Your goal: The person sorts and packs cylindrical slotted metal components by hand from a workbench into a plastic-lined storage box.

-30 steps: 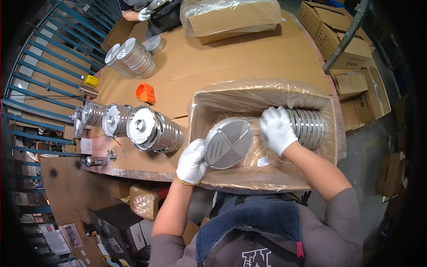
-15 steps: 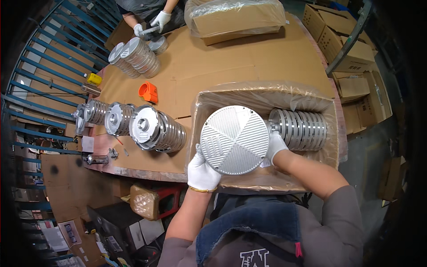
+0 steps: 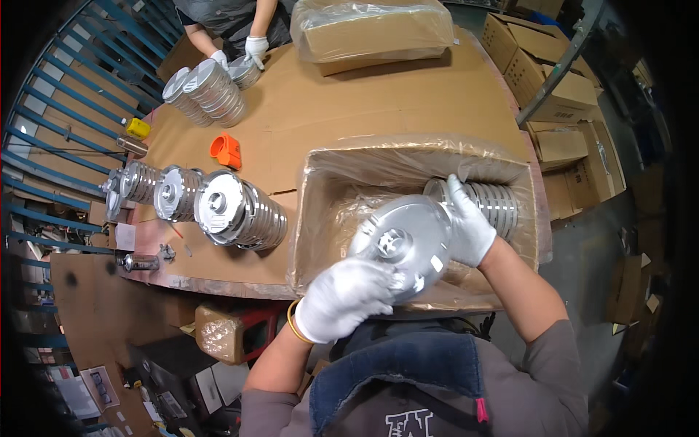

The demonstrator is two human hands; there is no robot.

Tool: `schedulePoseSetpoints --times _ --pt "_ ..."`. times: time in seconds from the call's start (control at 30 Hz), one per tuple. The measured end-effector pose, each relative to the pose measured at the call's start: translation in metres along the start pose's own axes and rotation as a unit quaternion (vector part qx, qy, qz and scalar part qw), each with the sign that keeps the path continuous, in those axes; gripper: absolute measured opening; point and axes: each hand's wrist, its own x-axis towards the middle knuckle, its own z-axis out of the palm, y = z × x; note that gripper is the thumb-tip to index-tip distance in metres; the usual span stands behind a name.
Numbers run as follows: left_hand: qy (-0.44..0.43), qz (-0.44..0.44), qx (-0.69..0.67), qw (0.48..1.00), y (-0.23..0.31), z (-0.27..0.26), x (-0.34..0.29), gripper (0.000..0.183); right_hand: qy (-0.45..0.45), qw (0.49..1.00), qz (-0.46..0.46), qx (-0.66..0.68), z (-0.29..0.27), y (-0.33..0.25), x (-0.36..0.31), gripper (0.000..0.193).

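Above a plastic-lined cardboard box (image 3: 297, 251), I hold a round silver metal disc (image 3: 428, 229) tilted, with its smooth face and raised central hub showing. My left hand (image 3: 342, 300), white-gloved and slightly blurred, is closed on the lower left of the disc. My right hand (image 3: 470, 229), also gloved, grips the right rim, thumb and fingers pressed around it. Behind that hand, a row of similar metal discs (image 3: 502, 207) stands on edge along the box's right side, partly hidden. The left half of the box shows bare plastic lining.
Stacks of metal discs (image 3: 222, 207) lean on the cardboard-covered table to the left, near an orange tape dispenser (image 3: 227, 151). Across the table a co-worker's gloved hands (image 3: 255, 49) touch a disc beside more stacks (image 3: 211, 95). Another plastic-wrapped box (image 3: 375, 36) stands at the far side.
The disc has been turned over, from its ribbed face to its hub side. My right hand has come up onto the rim. The co-worker's hands have lowered to the discs.
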Motion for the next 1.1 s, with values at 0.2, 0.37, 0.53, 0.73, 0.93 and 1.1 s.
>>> schedulePoseSetpoints --times 0.2,0.37,0.53,0.73,0.93,1.1 --pt "-0.096 0.025 0.29 0.952 0.005 -0.002 0.013 0.022 0.042 0.978 -0.147 -0.145 0.002 0.004 -0.015 0.05" --pt "0.135 -0.128 0.448 0.875 -0.027 -0.069 -0.022 0.04 0.141 0.945 -0.183 -0.234 -0.016 0.006 -0.013 0.05" --pt "0.147 -0.278 0.617 0.722 -0.087 -0.11 -0.081 0.052 0.277 0.776 -0.169 -0.541 -0.009 0.011 0.022 0.047" --pt "0.116 -0.377 0.583 0.711 -0.108 -0.121 -0.093 0.041 0.316 0.557 -0.033 -0.767 0.001 0.014 0.061 0.044" --pt "0.137 -0.326 0.556 0.753 -0.112 -0.135 -0.091 0.026 0.361 0.341 -0.083 -0.864 -0.044 0.008 0.083 0.017" --pt "0.289 -0.211 0.512 0.781 -0.095 -0.136 -0.08 0.018 0.29 0.216 -0.138 -0.922 -0.043 0.013 0.077 0.017"
